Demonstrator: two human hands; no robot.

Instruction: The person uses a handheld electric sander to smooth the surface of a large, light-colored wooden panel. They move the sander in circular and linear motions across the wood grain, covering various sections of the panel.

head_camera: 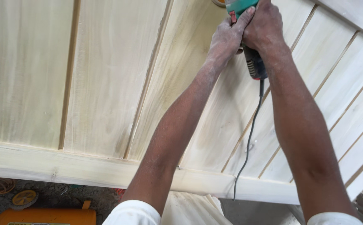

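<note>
Hands: left hand [227,37] and right hand [262,25] fingers clamped on green power tool [248,41] over slatted wood panel [110,75].

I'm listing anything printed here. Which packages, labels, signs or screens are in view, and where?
Label strip: bottom left edge, on the orange case; pale, mostly cut off.
No packages, signs or screens show elsewhere; none can be made out on the green power tool.

One label shows: a small pale strip with dark print on top of the orange case [51,216], on the floor well below and left of the left hand [225,39]. No packages, signs or screens appear.
</note>
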